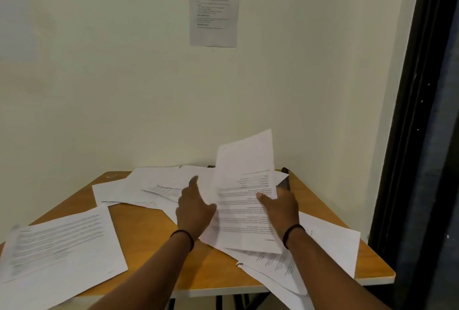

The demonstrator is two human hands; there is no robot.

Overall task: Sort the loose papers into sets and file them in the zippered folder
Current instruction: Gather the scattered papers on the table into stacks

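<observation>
A wooden counter (149,235) with an orange-brown top and pale edge spreads beneath and around the hands; its dark legs (218,302) show under the front edge; a cream wall (99,74) rises beyond the hands; a printed notice (213,7) hangs on it high above them; a black door frame (417,111) runs down to the right of the right hand.

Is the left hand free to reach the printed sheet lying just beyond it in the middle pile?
Probably yes. The left hand is open, holds nothing, and its fingers already point toward the printed sheet, which lies on top of the pile. Nothing lies between them; the right hand holds a raised sheet off to the side.
</observation>
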